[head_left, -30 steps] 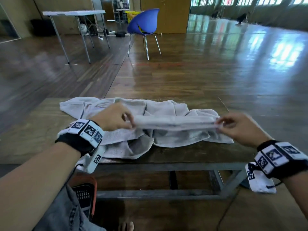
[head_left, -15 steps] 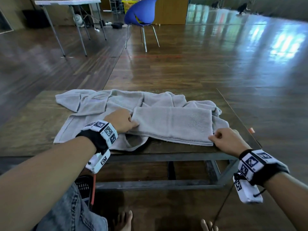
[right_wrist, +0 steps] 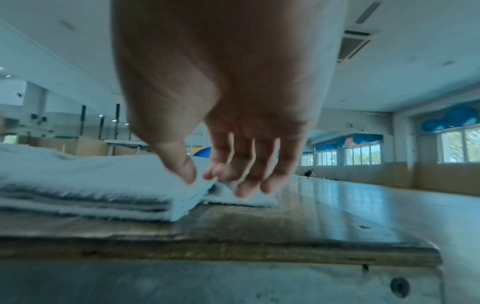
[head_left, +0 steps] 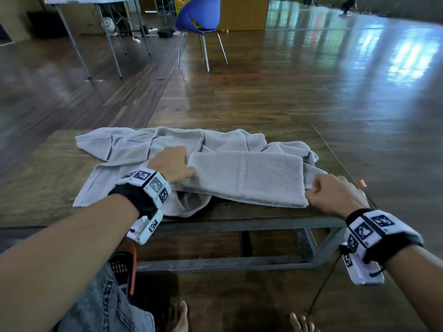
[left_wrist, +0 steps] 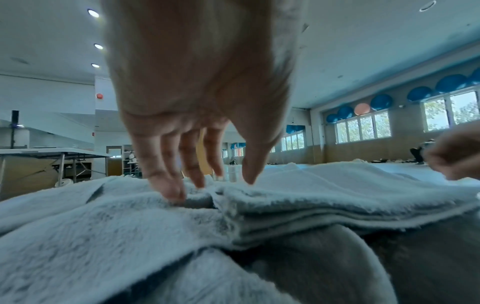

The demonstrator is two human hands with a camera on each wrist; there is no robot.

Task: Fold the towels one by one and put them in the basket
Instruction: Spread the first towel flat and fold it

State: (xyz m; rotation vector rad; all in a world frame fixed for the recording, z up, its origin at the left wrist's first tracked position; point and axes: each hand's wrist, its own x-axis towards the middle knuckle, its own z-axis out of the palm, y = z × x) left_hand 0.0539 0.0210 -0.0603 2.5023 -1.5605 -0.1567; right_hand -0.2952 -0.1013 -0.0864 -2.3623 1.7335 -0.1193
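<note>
A grey towel folded into a long strip lies on the low wooden table, on top of a rumpled grey towel. My left hand holds the strip's left end, thumb on top and fingers down at the edge. At the strip's right end my right hand pinches the corner between thumb and forefinger. The layered edge of the folded towel rests flat near the table's front edge. A black and orange basket sits on the floor under my left forearm, mostly hidden.
The table has a metal frame below its front edge. A blue chair and a white folding table stand far back on the wooden floor. My bare feet are by the table.
One second ago both hands held the folded towel stretched in the air. They have since lowered it flat onto the rumpled towel and still hold its two ends.
</note>
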